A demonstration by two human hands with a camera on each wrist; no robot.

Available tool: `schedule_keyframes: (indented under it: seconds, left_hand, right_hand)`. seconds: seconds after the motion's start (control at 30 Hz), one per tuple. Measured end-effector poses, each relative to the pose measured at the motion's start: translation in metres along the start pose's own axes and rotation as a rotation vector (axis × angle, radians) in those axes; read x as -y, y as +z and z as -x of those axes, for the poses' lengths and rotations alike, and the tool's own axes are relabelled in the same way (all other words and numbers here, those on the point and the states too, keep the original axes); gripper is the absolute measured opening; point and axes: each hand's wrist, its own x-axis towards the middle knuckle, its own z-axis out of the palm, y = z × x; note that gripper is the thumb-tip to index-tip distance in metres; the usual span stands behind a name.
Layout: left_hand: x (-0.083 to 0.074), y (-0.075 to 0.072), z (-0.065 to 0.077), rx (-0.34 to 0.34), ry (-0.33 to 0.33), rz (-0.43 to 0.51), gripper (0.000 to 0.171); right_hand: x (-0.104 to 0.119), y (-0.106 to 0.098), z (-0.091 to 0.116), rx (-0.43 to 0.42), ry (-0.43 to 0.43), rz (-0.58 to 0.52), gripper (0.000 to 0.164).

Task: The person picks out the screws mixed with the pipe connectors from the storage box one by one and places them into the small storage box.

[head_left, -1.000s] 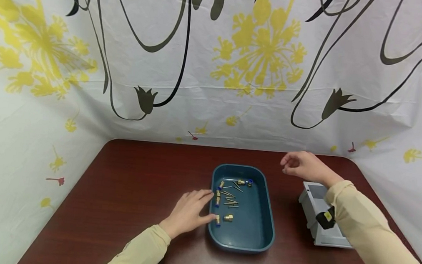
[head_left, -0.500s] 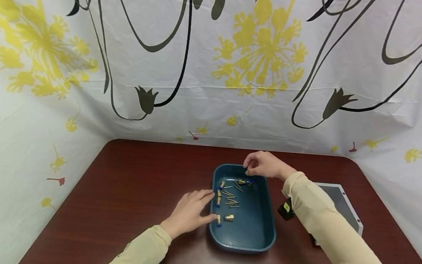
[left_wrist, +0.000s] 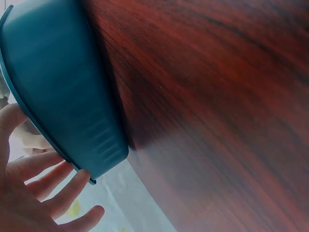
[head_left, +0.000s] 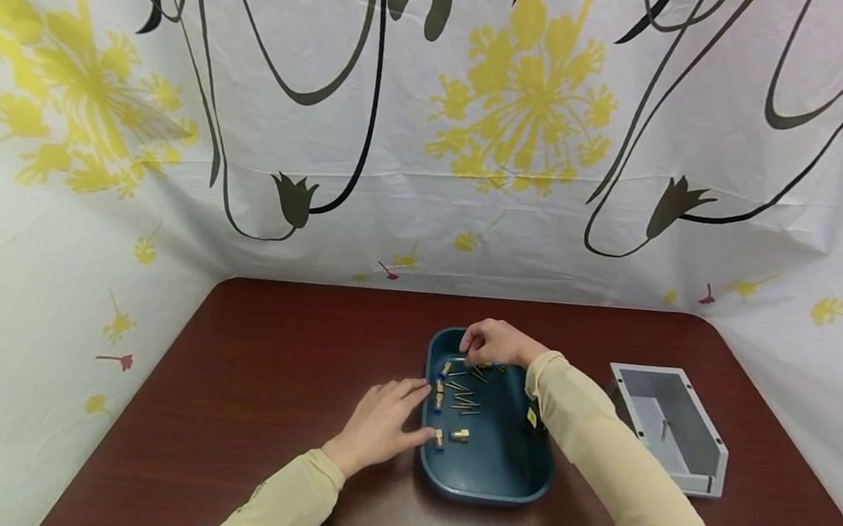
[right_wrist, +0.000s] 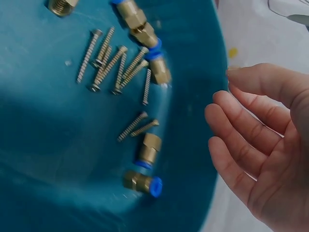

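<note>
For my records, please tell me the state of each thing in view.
Blue tray: upright on the table
Screws: loose in the tray
Brass fittings: loose in the tray
Grey box: open-topped, screw-like piece inside
Left hand: fingers extended, touching the tray's rim
Right hand: loosely curled, holding nothing visible

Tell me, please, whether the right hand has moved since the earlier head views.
Yes: the right hand has moved left, away from the gray box and over the blue tray.
</note>
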Motion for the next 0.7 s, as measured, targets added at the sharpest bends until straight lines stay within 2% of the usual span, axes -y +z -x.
schedule_keyframes:
  seconds: [0.23,0.43,0.7]
  left_hand:
    - [0.001,0.001,0.001,-0.005,0.005,-0.004,0.061]
    - [0.001,0.001,0.001,-0.008,0.012,-0.004,0.061]
    - [0.001,0.001,0.0,-0.007,0.012,0.006,0.061]
  right_hand:
    - [-0.005,0.019,-0.007,0.019,0.052,-0.048,0.015]
    - [-0.013,0.031,-0.012,0.01,0.111,-0.014,0.012]
    - [-0.019,0.044,-0.017,-0.029,0.124,-0.013,0.013]
